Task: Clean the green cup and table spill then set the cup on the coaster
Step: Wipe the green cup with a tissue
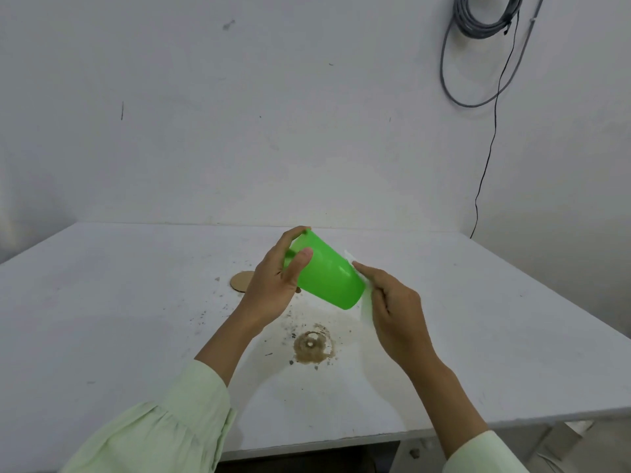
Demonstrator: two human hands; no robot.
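A green plastic cup (326, 273) is held tilted above the white table (102, 302), its base pointing down to the right. My left hand (273, 285) grips it near the rim, thumb across the side. My right hand (392, 308) presses a white tissue (365, 305) against the cup's base and lower wall. A brown ring-shaped spill (313, 346) with dark specks lies on the table below the cup. A round cardboard coaster (241, 280) sits on the table to the left, partly hidden behind my left hand.
Dark crumbs are scattered around the spill and towards the coaster. The table's front edge runs near my forearms. A coiled grey cable (485, 18) hangs on the wall at the upper right, with a thin black wire dropping behind the table.
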